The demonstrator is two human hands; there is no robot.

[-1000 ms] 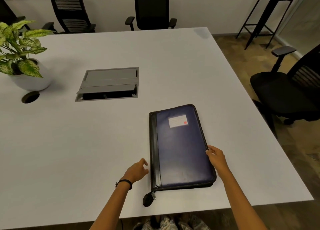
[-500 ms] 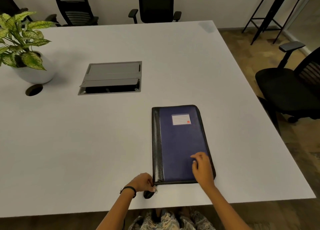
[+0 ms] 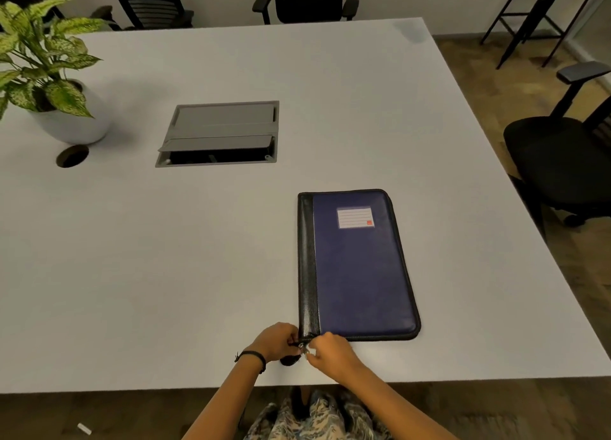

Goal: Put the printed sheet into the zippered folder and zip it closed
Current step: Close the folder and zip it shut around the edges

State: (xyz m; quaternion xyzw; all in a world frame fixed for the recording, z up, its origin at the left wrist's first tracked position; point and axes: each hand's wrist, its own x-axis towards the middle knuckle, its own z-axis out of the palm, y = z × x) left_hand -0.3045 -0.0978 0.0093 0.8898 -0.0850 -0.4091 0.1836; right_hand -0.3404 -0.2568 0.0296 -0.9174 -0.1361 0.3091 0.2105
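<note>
The zippered folder [image 3: 358,267], dark blue with a black spine and a white label, lies flat and closed on the white table [image 3: 165,257] near its front edge. Both hands meet at the folder's near left corner. My left hand [image 3: 276,340] grips the corner by the spine. My right hand [image 3: 329,348] pinches the small metal zipper pull [image 3: 303,347] there. A dark tab hangs below the corner, partly hidden by my left hand. No printed sheet is visible.
A grey cable box [image 3: 220,133] with its lid ajar sits in the table's middle. A potted plant [image 3: 49,72] and a round cable hole [image 3: 72,155] are at far left. Black office chairs [image 3: 558,161] stand at the right and behind the table.
My right hand left the folder's cover and moved to the near left corner beside my left hand. The folder now lies flat and square to the table edge.
</note>
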